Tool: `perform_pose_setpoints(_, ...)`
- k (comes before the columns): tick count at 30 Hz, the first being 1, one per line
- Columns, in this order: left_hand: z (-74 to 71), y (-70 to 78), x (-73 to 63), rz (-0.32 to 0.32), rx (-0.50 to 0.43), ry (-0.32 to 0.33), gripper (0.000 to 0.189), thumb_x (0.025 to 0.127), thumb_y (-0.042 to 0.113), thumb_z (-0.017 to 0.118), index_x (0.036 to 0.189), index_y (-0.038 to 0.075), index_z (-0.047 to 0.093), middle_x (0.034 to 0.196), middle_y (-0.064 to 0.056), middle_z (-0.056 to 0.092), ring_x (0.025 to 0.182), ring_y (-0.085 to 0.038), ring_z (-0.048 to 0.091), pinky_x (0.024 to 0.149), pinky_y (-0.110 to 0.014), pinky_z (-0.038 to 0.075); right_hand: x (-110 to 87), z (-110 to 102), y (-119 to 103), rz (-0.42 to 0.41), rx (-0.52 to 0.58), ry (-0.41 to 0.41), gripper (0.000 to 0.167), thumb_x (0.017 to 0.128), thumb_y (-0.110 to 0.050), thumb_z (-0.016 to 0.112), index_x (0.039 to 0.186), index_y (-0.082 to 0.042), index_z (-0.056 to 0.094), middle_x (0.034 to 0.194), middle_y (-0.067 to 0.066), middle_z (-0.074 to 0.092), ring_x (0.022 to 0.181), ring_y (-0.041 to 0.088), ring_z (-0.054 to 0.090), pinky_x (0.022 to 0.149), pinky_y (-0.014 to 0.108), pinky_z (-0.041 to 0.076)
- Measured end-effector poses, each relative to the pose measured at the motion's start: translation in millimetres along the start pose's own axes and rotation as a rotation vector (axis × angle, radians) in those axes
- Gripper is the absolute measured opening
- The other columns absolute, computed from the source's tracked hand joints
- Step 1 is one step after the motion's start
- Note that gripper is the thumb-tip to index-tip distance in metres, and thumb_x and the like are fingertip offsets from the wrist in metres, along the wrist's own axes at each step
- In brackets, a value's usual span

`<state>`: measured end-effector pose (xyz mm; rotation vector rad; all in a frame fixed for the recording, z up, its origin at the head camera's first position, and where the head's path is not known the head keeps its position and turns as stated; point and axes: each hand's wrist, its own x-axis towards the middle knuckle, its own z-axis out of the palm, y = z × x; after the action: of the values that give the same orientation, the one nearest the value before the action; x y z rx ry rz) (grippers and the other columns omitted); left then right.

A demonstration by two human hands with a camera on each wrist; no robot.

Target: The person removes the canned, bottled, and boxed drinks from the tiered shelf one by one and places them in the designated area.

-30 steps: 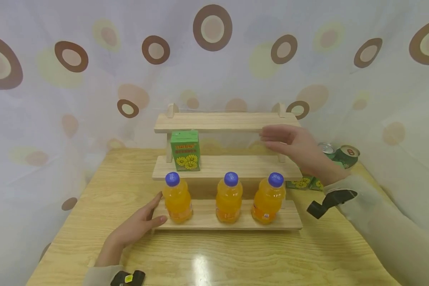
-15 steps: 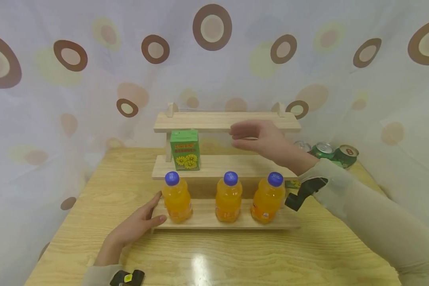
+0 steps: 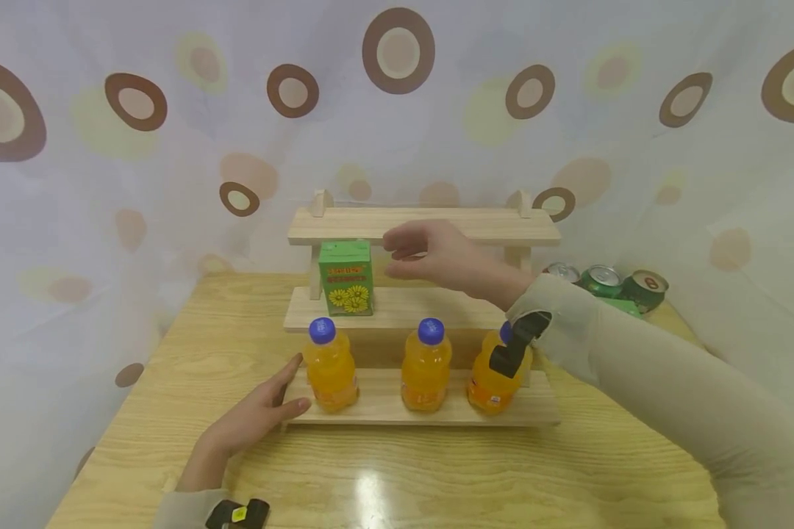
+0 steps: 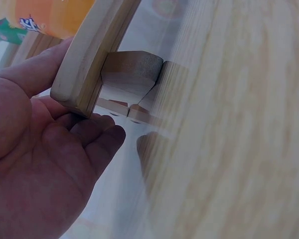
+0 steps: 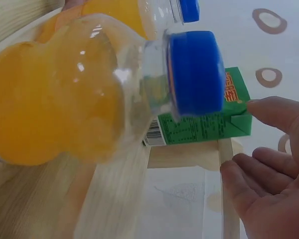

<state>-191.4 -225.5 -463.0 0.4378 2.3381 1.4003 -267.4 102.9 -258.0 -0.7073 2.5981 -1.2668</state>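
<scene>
A three-tier wooden display rack stands on the table. My left hand holds the left end of its bottom board; in the left wrist view the thumb lies on one side of the board and the fingers curl on the other. A green drink carton with yellow flowers stands upright at the left of the middle tier. My right hand, fingers spread from the thumb and holding nothing, hovers just right of the carton's top. Three orange drink bottles with blue caps stand along the bottom tier.
Several drink cans stand behind the rack's right end, with another green carton by them, partly hidden by the right sleeve. The top board lies just above the right hand's level. A patterned curtain hangs behind the table.
My right hand has moved left along the middle tier, from the rack's right end to beside the green carton. The left hand stays on the bottom board.
</scene>
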Motion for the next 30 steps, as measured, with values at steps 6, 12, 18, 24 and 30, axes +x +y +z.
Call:
perform_pose_setpoints(6, -0.4, 0.7, 0.0, -0.005, 0.006, -0.001, 0.089, 0.096, 0.047, 0.060, 0.160, 0.011, 0.009, 0.165, -0.009, 0.003, 0.149, -0.031, 0.006, 0.119, -0.048, 0.013, 15.0, 12.3, -7.9, -0.004, -0.008, -0.006, 0.055, 0.087, -0.017, 0.077, 0.136, -0.002, 0.057, 0.133, 0.013, 0.060, 0.117, 0.028, 0.060, 0.098, 0.036, 0.051)
perform_pose_setpoints(12, -0.5, 1.1, 0.0, -0.001, 0.006, 0.001, 0.088, 0.097, 0.046, 0.059, 0.160, 0.011, 0.009, 0.165, -0.008, 0.003, 0.149, -0.030, 0.006, 0.119, -0.046, 0.013, 25.8, 21.8, -10.9, 0.002, -0.035, -0.010, 0.042, 0.085, -0.018, 0.079, 0.124, -0.008, 0.066, 0.116, 0.003, 0.068, 0.105, 0.019, 0.065, 0.092, 0.032, 0.054)
perform_pose_setpoints(18, 0.5, 2.0, -0.5, 0.004, -0.015, -0.007, 0.086, 0.098, 0.045, 0.059, 0.160, 0.012, 0.008, 0.165, -0.007, 0.002, 0.149, -0.030, 0.005, 0.119, -0.046, 0.012, 27.4, 24.0, -10.0, 0.021, -0.032, -0.006, 0.038, 0.084, -0.019, 0.081, 0.119, -0.010, 0.069, 0.108, 0.000, 0.071, 0.098, 0.014, 0.067, 0.089, 0.030, 0.055)
perform_pose_setpoints(24, 2.8, 1.8, 0.8, 0.005, -0.023, -0.016, 0.086, 0.098, 0.044, 0.059, 0.160, 0.013, 0.009, 0.165, -0.007, 0.003, 0.149, -0.029, 0.005, 0.119, -0.046, 0.012, 23.6, 18.8, -2.6, -0.005, -0.019, 0.020, 0.038, 0.083, -0.020, 0.082, 0.118, -0.011, 0.070, 0.108, -0.002, 0.070, 0.099, 0.014, 0.065, 0.088, 0.031, 0.055)
perform_pose_setpoints(30, 1.7, 3.4, -0.4, 0.011, -0.017, -0.014, 0.086, 0.098, 0.045, 0.058, 0.160, 0.012, 0.008, 0.165, -0.008, 0.002, 0.149, -0.030, 0.005, 0.119, -0.047, 0.012, 14.4, 4.6, 7.3, -0.037, 0.011, 0.071, 0.037, 0.083, -0.023, 0.082, 0.117, -0.013, 0.070, 0.107, -0.003, 0.071, 0.099, 0.014, 0.065, 0.088, 0.032, 0.055)
